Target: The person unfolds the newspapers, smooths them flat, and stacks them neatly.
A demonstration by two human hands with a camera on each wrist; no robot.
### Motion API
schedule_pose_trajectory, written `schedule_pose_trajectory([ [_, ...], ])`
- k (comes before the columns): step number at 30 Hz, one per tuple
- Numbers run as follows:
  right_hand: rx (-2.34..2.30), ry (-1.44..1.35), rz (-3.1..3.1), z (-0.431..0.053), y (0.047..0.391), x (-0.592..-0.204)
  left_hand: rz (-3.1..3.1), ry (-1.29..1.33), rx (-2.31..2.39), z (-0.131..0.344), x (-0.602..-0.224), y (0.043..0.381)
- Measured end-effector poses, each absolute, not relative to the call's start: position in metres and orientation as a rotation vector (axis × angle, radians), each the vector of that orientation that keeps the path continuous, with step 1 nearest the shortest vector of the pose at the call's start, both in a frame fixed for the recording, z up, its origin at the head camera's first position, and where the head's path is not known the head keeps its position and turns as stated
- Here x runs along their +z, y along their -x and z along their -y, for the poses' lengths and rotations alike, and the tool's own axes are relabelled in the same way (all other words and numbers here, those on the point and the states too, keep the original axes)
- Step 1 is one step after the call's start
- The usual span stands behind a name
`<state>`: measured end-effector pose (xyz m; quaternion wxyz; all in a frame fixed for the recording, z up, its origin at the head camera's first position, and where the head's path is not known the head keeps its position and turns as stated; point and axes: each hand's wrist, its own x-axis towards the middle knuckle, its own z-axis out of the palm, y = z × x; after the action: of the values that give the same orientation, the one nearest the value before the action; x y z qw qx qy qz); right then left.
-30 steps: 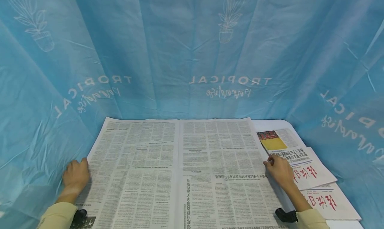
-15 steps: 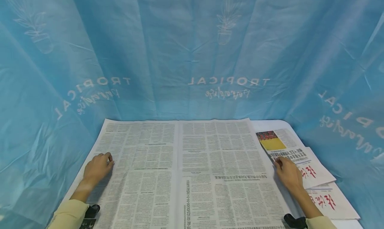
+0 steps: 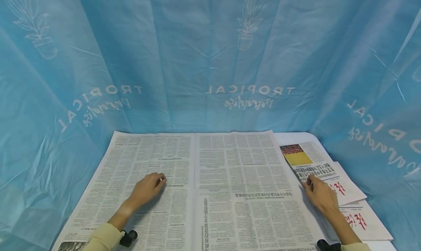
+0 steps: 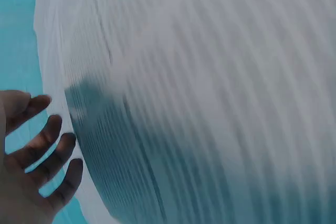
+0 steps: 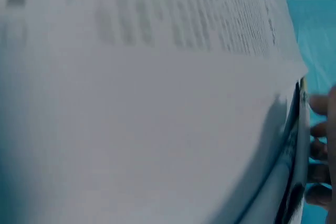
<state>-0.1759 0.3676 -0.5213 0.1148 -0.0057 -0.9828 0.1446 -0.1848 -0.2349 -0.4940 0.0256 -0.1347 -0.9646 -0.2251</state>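
A large spread newspaper [image 3: 210,163] lies flat, with a centre fold running away from the person. My left hand [image 3: 146,189] is over its left page, fingers loosely bent and holding nothing. In the left wrist view the left hand [image 4: 44,156] has its fingers apart above the print. At the right, my right hand [image 3: 320,194] is at the left edge of a folded newspaper [image 3: 348,187] with red lettering and a yellow picture. In the right wrist view, the right-hand fingers [image 5: 318,150] are loosely bent alongside the folded paper edges [image 5: 294,166].
Another folded newspaper [image 3: 370,221] lies partly under the upper one. The white table [image 3: 292,137] shows at the back right corner and between the papers. Blue printed curtains [image 3: 210,61] close in the back and both sides. A black wrist camera [image 3: 128,238] sits on the left wrist.
My left hand has moved from the spread newspaper's left edge inward over its left page. My right hand has shifted slightly right, from the spread sheet's edge to the folded newspaper.
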Motion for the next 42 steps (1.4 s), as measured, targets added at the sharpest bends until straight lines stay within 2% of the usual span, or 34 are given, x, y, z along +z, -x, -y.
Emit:
schedule_pose_trajectory([
  [6,0.345,-0.028,3.028,-0.380,0.171,-0.527,2.994,0.667,-0.780,0.210,-0.497,0.178],
  [18,0.304,-0.109,3.068,-0.389,0.167,-0.528,3.013,0.893,-0.929,0.172,-0.498,0.174],
  [34,0.387,-0.164,3.019,-0.390,0.166,-0.524,2.940,1.067,-1.296,0.116,-0.500,0.187],
  [42,0.517,-0.196,2.912,-0.376,0.165,-0.525,2.880,1.110,-1.513,0.092,-0.497,0.191],
])
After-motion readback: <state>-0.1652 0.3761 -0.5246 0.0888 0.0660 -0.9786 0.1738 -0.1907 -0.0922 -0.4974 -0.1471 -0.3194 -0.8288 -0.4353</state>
